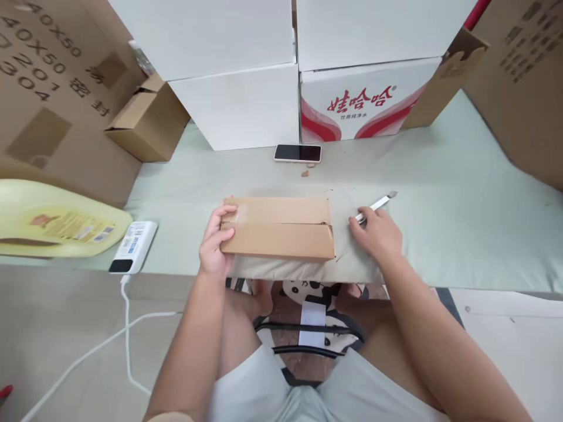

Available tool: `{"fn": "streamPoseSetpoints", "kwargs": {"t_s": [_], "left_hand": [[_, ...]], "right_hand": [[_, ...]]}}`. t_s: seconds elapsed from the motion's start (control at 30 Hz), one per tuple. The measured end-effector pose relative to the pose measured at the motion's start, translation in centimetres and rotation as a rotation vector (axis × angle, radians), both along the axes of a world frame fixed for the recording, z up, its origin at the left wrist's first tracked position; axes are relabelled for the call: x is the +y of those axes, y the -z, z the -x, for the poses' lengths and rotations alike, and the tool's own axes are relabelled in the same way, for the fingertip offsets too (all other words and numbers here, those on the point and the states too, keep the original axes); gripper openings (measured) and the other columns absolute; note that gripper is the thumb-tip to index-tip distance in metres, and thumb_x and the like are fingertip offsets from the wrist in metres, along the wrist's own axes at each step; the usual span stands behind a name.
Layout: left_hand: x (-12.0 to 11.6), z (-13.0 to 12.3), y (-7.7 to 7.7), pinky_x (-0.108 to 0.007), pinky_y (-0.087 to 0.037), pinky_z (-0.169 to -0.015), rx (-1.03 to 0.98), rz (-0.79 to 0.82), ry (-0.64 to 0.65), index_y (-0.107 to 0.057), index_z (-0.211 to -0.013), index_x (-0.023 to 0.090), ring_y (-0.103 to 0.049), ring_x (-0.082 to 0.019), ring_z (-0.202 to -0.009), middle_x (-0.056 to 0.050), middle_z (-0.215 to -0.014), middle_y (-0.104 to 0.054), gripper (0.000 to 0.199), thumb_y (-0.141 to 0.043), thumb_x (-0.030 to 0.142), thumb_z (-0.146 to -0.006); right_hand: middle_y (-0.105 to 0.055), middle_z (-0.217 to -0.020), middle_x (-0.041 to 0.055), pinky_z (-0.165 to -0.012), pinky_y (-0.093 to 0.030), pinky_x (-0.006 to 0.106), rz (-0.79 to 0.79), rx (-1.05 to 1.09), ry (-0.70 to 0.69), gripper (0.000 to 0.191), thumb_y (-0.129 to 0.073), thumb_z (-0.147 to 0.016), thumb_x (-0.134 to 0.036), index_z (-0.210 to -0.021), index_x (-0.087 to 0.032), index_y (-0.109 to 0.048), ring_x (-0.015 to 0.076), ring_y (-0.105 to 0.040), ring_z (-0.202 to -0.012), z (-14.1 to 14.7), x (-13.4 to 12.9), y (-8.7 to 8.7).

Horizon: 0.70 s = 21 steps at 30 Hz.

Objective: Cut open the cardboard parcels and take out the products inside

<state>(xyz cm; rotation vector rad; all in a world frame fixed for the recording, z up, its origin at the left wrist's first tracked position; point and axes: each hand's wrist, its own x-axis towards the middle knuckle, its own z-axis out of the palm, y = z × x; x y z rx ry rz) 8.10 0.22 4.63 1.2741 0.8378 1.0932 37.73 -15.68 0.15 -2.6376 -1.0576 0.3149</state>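
Observation:
A flat, oblong brown cardboard box lies near the front edge of the cloth-covered table. A seam runs along its top, and a strip of clear tape shows by its left end. My left hand grips that left end, thumb and fingers closed on it. To the right of the box, my right hand is closed on a silver utility knife, low over the cloth. The knife's tip points away to the upper right; the palm hides its rear end. A small gap separates this hand from the box.
A phone lies by stacked white cartons, with cardboard scraps before it. Large brown cartons flank both sides. At left are a small open box, a yellow bottle and a power bank with a white cable.

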Motion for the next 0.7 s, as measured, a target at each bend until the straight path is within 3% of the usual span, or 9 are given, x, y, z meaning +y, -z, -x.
{"fn": "streamPoseSetpoints", "kwargs": {"t_s": [0.13,0.27,0.37,0.57,0.7], "left_hand": [[-0.1,-0.7,0.2,-0.044,-0.043,-0.114,-0.044,0.006,-0.043,-0.068,-0.095,0.025,-0.054,-0.033,-0.134,-0.005,-0.129,-0.069,0.04,-0.063,0.028,-0.055],[-1.1,-1.7,0.4,-0.041,-0.049,-0.102,-0.049,0.004,-0.084,-0.066,-0.095,0.023,-0.062,-0.03,-0.116,-0.006,-0.112,-0.069,0.04,-0.061,0.028,-0.055],[-2.4,-2.3,0.6,-0.04,-0.049,-0.1,-0.065,0.009,-0.06,-0.064,-0.096,0.024,-0.062,-0.029,-0.114,-0.005,-0.114,-0.068,0.04,-0.06,0.028,-0.057],[-4.3,-3.6,1.4,-0.04,-0.043,-0.111,-0.054,0.015,0.005,-0.064,-0.1,0.028,-0.052,-0.03,-0.137,-0.001,-0.137,-0.063,0.038,-0.059,0.029,-0.062],[-4.7,-4.8,1.7,-0.043,-0.036,-0.118,-0.06,0.019,0.047,-0.065,-0.099,0.028,-0.042,-0.031,-0.148,0.002,-0.148,-0.057,0.037,-0.06,0.028,-0.063]], "right_hand": [[-0.066,-0.11,0.0151,-0.083,-0.05,0.046,-0.077,0.059,0.0,0.041,-0.05,-0.09,-0.052,-0.113,-0.024,-0.067,0.0338,-0.064,-0.101,0.2,-0.5,-0.1],[-0.059,-0.082,0.0035,-0.075,-0.046,0.036,-0.314,0.245,0.08,0.026,-0.055,-0.082,-0.038,-0.103,-0.024,-0.061,0.0224,-0.057,-0.077,0.8,-0.8,-0.7],[-0.048,-0.073,-0.0026,-0.065,-0.041,0.031,-0.586,0.385,0.166,0.023,-0.052,-0.081,-0.032,-0.102,-0.024,-0.055,0.0168,-0.047,-0.064,1.4,-0.8,-1.3],[-0.046,-0.069,-0.005,-0.061,-0.042,0.026,-1.253,0.445,0.276,0.014,-0.05,-0.085,-0.031,-0.097,-0.025,-0.053,0.0128,-0.05,-0.06,1.7,0.3,-2.4],[-0.04,-0.062,-0.0064,-0.05,-0.036,0.023,-1.675,0.447,0.287,0.013,-0.052,-0.083,-0.025,-0.095,-0.026,-0.057,0.0101,-0.045,-0.051,1.0,0.4,-4.9]]}}
